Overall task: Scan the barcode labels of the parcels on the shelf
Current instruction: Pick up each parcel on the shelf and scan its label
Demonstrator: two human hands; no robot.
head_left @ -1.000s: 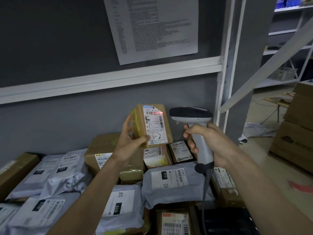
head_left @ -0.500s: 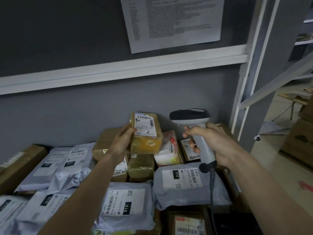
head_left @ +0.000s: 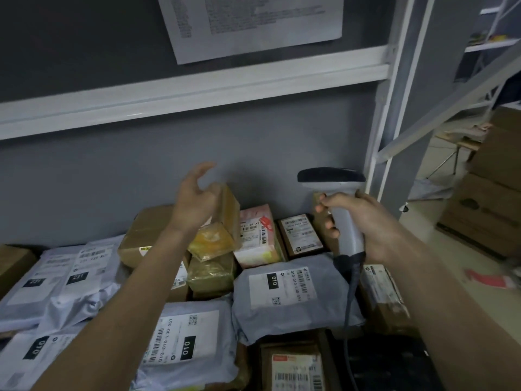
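Head view: a person's right hand point(head_left: 363, 221) clamps round the grip of a corded handheld barcode scanner point(head_left: 338, 198), its dark head held level and aimed toward the back wall of the shelf point(head_left: 197, 91), apparently ready for a next label. The left hand point(head_left: 194, 201) hovers with fingers spread and holding nothing, just in front of a yellowish taped box point(head_left: 222, 221) that leans tilted on the pile at the rear of the shelf; whether skin touches it cannot be told through the blur. The parcels lie mostly label-up, presumably so their barcodes face the scanner: a pink-topped box point(head_left: 256, 235) and a small brown carton point(head_left: 301, 235) against the back wall, a grey mailer bag point(head_left: 290, 294) marked 010 below the scanner's cable, another grey mailer point(head_left: 183, 345) at the front edge, more grey bags point(head_left: 64, 277) toward the left edge. A printed sheet point(head_left: 253, 24) hangs on the wall above. Judged from the many labels in reach, scanning has some way to go
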